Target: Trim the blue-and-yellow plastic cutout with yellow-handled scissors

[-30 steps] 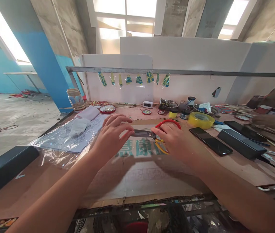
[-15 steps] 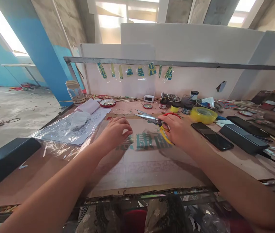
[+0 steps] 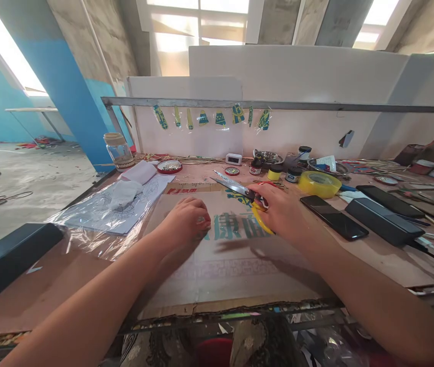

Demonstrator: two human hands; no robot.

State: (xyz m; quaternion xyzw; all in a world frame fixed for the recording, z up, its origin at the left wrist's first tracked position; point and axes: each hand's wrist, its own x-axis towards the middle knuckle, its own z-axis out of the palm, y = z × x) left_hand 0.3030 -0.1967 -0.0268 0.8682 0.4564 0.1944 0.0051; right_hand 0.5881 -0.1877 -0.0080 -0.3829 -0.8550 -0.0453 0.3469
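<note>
The right hand (image 3: 283, 211) grips scissors (image 3: 235, 188) with blades parted above the cardboard sheet (image 3: 235, 265), while the left hand (image 3: 186, 221) rests curled into a loose fist on that sheet, holding nothing visible.

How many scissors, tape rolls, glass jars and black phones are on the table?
Scissors, held in the right hand: 1
Yellow tape roll: 1
Glass jar: 1
Black phones: 2
Total: 5
</note>
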